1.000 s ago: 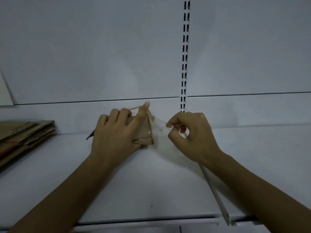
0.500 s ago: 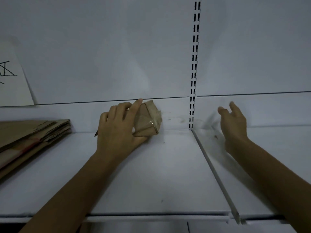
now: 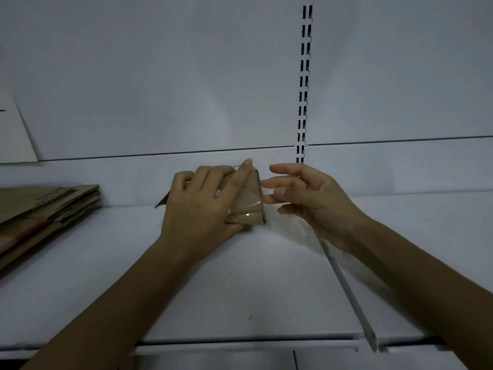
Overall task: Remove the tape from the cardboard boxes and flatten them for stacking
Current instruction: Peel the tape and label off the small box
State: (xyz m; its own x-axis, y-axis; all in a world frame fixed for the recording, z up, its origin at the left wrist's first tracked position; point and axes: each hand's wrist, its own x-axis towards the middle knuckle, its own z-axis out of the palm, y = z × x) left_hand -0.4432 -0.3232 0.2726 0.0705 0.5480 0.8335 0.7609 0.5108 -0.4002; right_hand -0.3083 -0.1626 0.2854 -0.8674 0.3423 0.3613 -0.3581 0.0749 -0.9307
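Head view, box: small taped cardboard box on the white shelf, long axis upright.
Left hand: clamped on box.
Right hand: fingers spread, empty, just right of box, nearer its tape.

Matt brown cardboard box wears glossy clear tape; the white shelf looks smooth painted metal.

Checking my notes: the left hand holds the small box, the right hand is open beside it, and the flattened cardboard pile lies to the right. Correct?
Not quite. The head view shows the flattened cardboard pile on the left. The rest stands: left hand holds the small box, right hand open beside it.
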